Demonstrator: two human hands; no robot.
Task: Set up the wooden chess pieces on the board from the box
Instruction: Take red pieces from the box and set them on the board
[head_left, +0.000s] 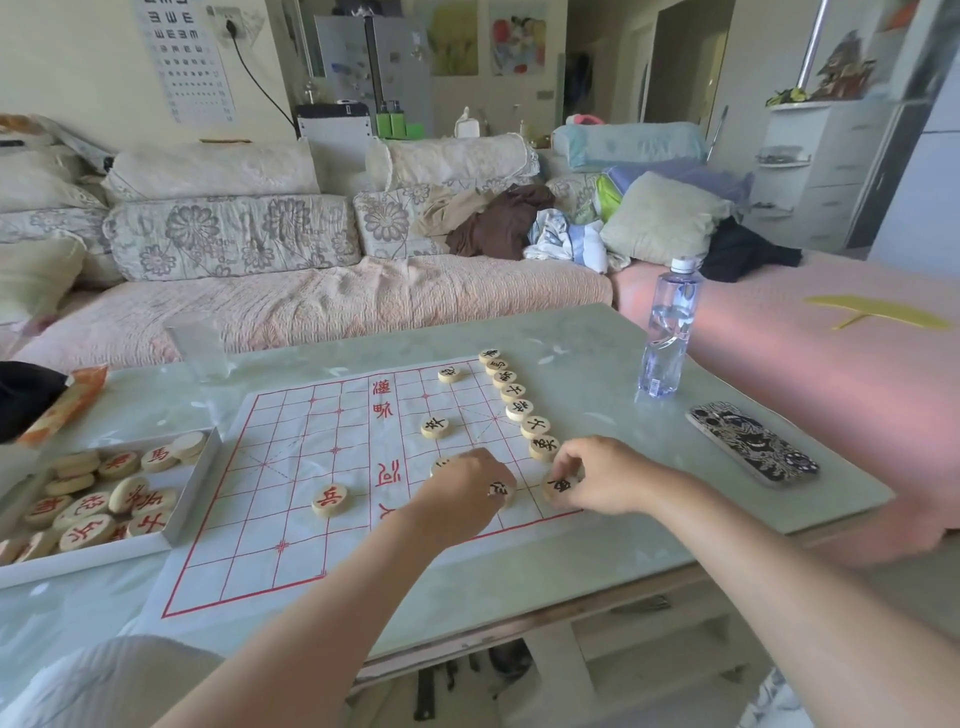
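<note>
A white paper chess board (291, 467) with red grid lines lies on the table. A row of black-lettered wooden discs (517, 400) runs along its right edge. My right hand (602, 475) pinches a black-lettered piece (561, 487) at the near end of that row. My left hand (462, 496) holds another black-lettered piece (501, 491) low over the board, partly covering a disc (440, 464) behind it. A red-lettered piece (330, 500) sits alone mid-board. The white box (171, 525) at the left holds several red-lettered pieces (93, 506).
A water bottle (670, 332) and a patterned phone (753, 441) stand right of the board. A clear glass (200, 345) and an orange packet (67, 402) sit at the far left. A sofa with cushions lies behind the table.
</note>
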